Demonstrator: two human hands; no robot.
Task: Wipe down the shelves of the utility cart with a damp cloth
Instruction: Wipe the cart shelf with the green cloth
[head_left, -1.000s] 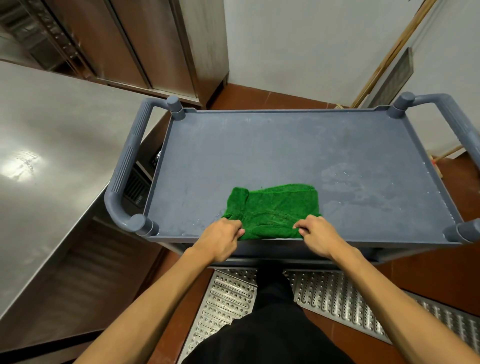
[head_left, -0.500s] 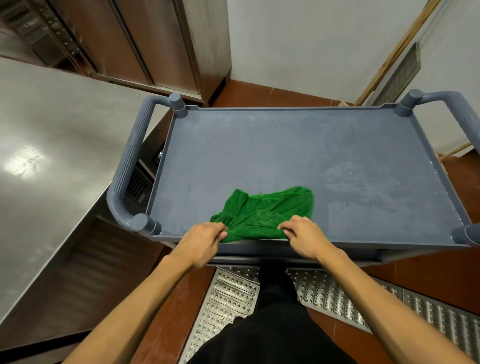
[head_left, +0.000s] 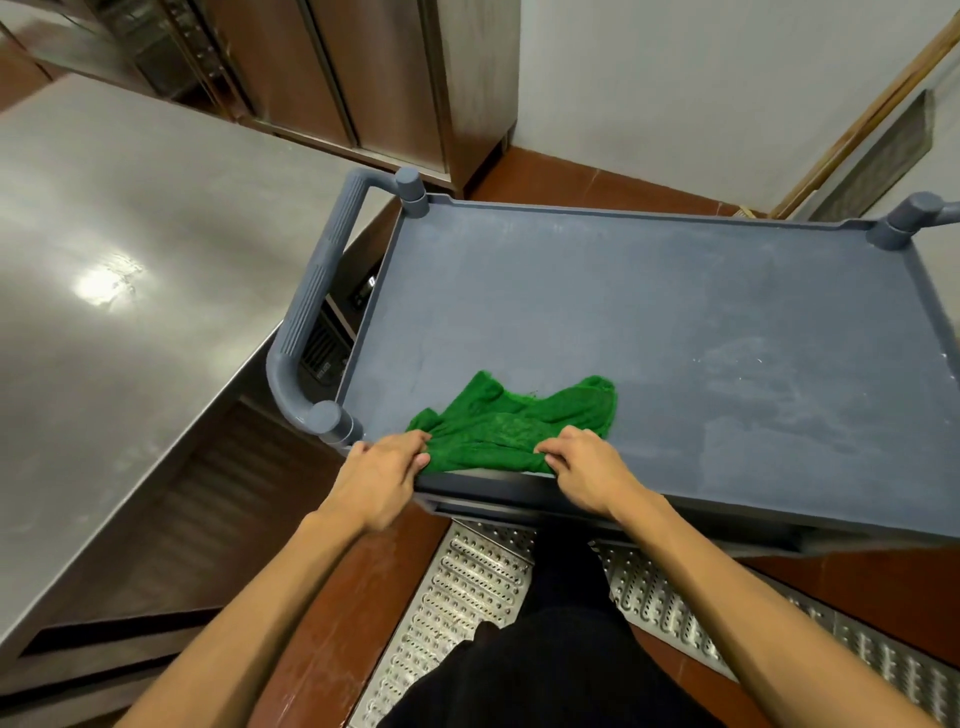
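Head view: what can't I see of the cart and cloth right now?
Lower shelves: hidden beneath the top shelf, head view.
Right handle: cut off by the frame's right edge.
Fingertips of the left hand and right hand: tucked into the green cloth they grip.
Cloth's dampness: too fine to tell.

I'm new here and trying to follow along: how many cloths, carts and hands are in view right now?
green cloth: 1
grey cart: 1
hands: 2, the left hand and the right hand, both gripping the cloth's near edge
Total: 4
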